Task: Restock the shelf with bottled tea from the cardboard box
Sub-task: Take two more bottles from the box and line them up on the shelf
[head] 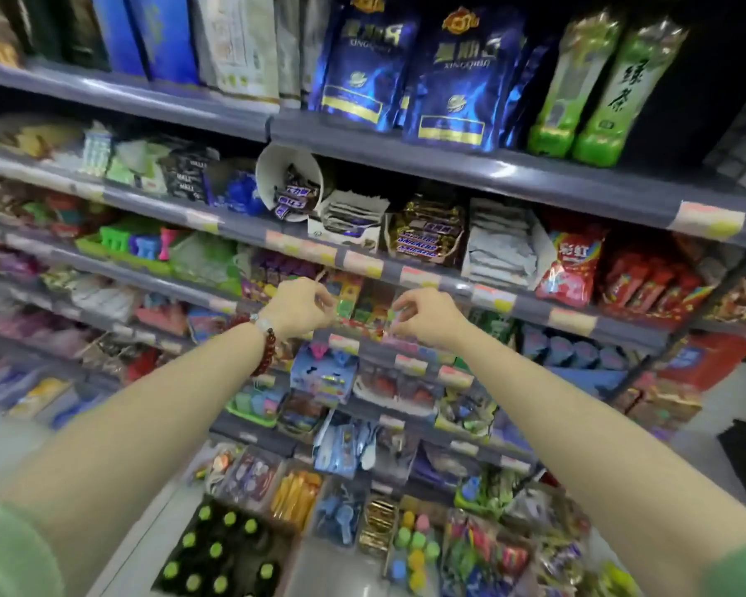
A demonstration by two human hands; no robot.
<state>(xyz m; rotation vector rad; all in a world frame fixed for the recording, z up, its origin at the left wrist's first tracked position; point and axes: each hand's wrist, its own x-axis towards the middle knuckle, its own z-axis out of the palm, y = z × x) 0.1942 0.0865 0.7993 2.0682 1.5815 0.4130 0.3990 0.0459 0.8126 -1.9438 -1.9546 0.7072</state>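
Dark tea bottles with green caps (216, 549) stand packed in a cardboard box (286, 542) on the floor at the lower left. Two green-labelled tea bottles (595, 88) stand on the upper shelf (492, 176) at the right, beside blue pouches. Both bare forearms reach forward to a middle candy shelf. My left hand (298, 308), with a red bead bracelet on its wrist, has loosely curled fingers and holds nothing. My right hand (427, 316) has its fingertips drawn together close to small candy packets; blur hides whether they touch anything.
The shelving unit is tightly stocked: blue pouches (453, 79) on top, chocolate bars (427, 234) and a tipped white tub (289, 183) below, red candy bags (573, 269) to the right, and small toys lower down. Grey floor shows at the left and far right.
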